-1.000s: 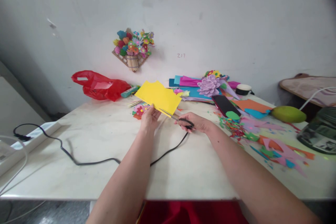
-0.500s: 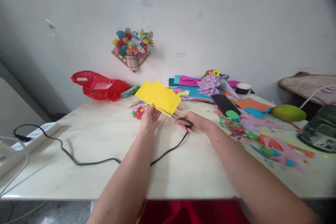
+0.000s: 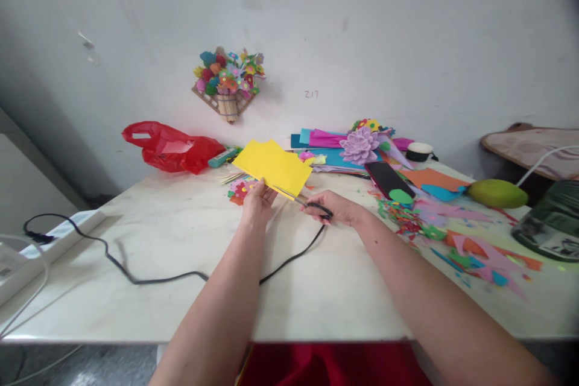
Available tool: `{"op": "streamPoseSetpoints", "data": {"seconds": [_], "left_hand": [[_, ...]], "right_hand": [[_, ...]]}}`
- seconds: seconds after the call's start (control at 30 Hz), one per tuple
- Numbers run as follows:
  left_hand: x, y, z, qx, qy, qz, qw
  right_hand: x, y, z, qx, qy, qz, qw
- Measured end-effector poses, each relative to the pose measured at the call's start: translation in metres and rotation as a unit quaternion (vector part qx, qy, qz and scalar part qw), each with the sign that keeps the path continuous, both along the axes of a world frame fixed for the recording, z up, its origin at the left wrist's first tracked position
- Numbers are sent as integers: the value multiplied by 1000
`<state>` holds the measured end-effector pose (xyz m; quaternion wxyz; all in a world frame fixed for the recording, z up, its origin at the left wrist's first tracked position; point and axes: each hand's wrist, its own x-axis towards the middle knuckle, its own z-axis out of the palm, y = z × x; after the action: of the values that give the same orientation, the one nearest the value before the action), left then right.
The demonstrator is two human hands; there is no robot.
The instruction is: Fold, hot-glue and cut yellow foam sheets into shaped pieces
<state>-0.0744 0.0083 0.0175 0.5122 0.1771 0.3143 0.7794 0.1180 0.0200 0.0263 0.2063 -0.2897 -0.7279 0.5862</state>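
A yellow craft sheet (image 3: 274,163) is held up above the table, its far edge notched. My left hand (image 3: 259,200) pinches its near edge, thumb on top. My right hand (image 3: 337,208) grips a pair of scissors (image 3: 320,211) by dark handles. The blades lie along the sheet's near right edge, pointing left toward my left thumb; whether they are parted I cannot tell. Behind my left hand, partly covered by the sheet, lies a pink and red paper flower piece (image 3: 241,190).
Coloured scraps (image 3: 407,223), a phone (image 3: 389,181) and a glass jar (image 3: 549,223) occupy the right. Stacked sheets and a lilac flower (image 3: 360,145) lie at the back. A red plastic bag (image 3: 174,148) sits back left. A black cord (image 3: 167,279) crosses the table from a power strip (image 3: 54,247).
Hardly anything differs. Both hands, the yellow sheet and the scissors keep nearly the same place, with only a very slight shift in view.
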Motion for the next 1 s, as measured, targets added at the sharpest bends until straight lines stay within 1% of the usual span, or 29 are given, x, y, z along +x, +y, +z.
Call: {"op": "streamPoseSetpoints", "data": {"seconds": [0.2,0.4,0.57,0.8,1.0], "left_hand": [[0,-1,2,-6,-3,-9,1000],[-6,1,-1,3,4,9,1000],[-7,2,-3,11,16,6,1000],[-2,1,-2,4,23,-8,1000],[2,0,-1,-4,17,-17,1000]], "right_hand": [[2,2,0,4,1,6,1000],[7,1,5,-6,6,32,999],[8,-1,7,-14,-9,24,1000],[8,0,3,5,-12,17,1000],[6,2,-1,-3,2,17,1000]]}}
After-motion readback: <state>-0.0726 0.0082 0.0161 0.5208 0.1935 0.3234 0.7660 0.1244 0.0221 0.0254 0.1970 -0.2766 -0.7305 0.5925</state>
